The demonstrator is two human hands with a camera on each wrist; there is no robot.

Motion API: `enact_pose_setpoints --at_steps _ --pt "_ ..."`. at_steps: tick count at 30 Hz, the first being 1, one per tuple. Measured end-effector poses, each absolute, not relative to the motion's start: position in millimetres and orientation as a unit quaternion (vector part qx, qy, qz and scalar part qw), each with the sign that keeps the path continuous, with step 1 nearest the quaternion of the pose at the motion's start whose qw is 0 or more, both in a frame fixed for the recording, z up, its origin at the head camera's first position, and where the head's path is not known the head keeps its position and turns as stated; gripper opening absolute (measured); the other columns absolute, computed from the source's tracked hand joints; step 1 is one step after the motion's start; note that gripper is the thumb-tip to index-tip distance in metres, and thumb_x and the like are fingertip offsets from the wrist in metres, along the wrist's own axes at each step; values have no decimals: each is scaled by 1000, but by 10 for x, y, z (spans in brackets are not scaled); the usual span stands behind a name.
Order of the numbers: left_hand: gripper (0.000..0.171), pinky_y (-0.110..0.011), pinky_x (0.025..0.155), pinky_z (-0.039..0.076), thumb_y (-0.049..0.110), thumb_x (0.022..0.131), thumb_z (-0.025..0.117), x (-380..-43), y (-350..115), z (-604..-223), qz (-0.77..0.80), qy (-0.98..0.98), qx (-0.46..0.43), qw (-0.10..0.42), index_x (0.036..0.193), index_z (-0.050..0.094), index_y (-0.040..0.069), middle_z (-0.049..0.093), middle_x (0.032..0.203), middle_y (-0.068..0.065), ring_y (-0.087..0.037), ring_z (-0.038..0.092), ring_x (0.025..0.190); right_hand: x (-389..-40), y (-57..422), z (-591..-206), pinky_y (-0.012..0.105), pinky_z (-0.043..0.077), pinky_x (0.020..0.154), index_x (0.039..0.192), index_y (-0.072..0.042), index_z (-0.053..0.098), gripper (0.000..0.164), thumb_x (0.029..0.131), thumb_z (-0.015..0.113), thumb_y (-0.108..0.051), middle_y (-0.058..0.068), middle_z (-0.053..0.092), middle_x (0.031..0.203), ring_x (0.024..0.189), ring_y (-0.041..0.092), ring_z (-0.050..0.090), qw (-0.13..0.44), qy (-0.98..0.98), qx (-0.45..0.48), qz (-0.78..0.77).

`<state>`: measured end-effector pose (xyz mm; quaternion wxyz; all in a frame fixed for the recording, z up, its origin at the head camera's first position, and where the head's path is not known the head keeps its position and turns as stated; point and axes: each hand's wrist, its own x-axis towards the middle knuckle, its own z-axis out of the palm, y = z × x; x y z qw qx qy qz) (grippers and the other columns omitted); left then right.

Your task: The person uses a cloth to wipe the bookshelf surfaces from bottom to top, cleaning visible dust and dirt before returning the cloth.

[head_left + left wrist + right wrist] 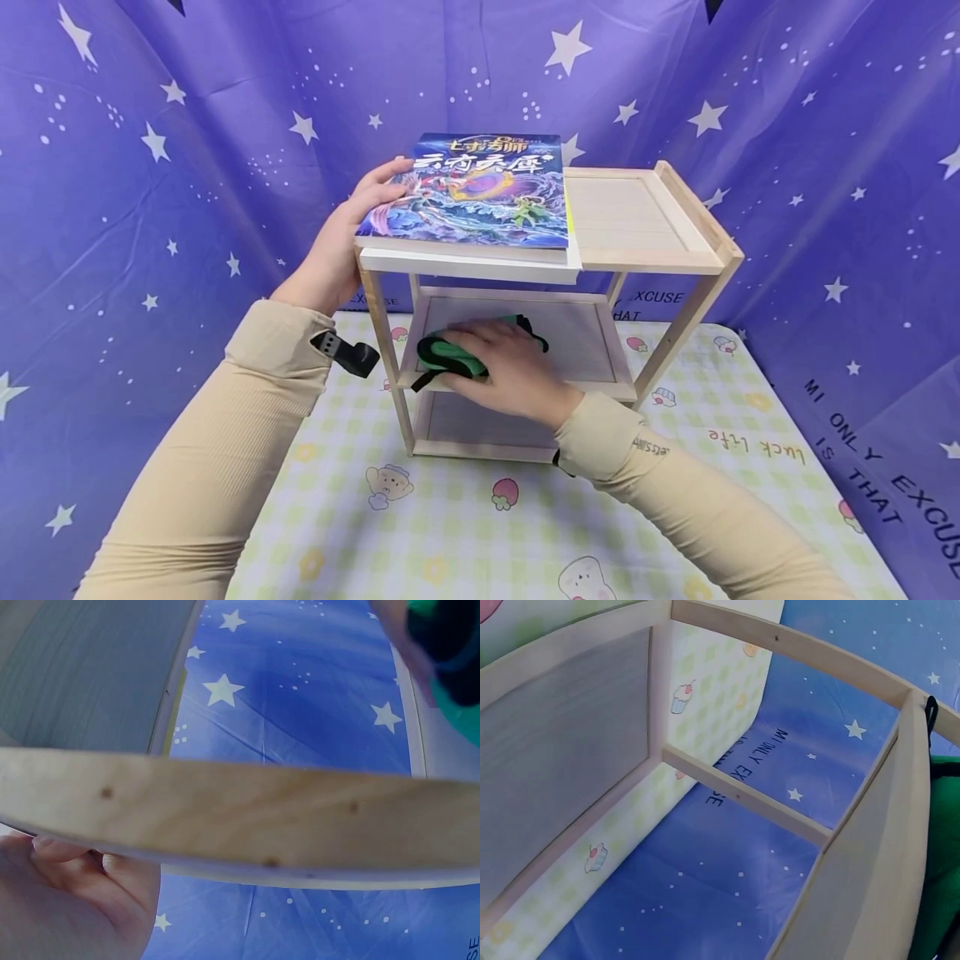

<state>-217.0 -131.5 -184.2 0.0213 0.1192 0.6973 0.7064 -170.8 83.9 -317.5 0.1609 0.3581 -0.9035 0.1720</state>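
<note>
From my end I see ribbed beige sleeves (187, 475) with wide, smooth cuffs (277, 337), a black strap end (356, 357) jutting from the left one, and small dark lettering (651, 448) just beyond the right.

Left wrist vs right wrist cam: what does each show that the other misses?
Only the left wrist: the left hand, plus a blurred edge of the right hand.
Only the right wrist: the checked tablecloth with cupcake prints.
Both: the wooden rack, part of the green bundle, and the starry backdrop.
</note>
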Motion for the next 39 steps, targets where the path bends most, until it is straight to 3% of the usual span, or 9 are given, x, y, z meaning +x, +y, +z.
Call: enact_pose_setpoints --at_steps 9,17,39 --pt "49 -41 119 24 32 98 48 -2159 -1316 -1852 708 695 123 22 147 44 36 18 162 20 -17 26 145 -1650 887 -3209 71 27 108 135 -26 62 43 93 62 -39 1 55 144 137 30 46 128 -899 387 160" --pt "50 -41 118 23 34 97 49 -2160 -1325 -1859 705 698 120 17 147 44 37 18 161 20 -16 25 145 -1660 878 -3202 67 35 104 137 -30 60 42 96 60 -38 -1 52 148 140 26 43 126 -891 409 148" --pt "49 -39 116 26 34 98 49 -2151 -1315 -1854 709 694 125 21 146 45 37 20 161 20 -16 31 143 -1651 695 -3156 65 38 100 142 -41 52 42 100 52 -35 4 43 153 138 33 41 114 -898 424 35"
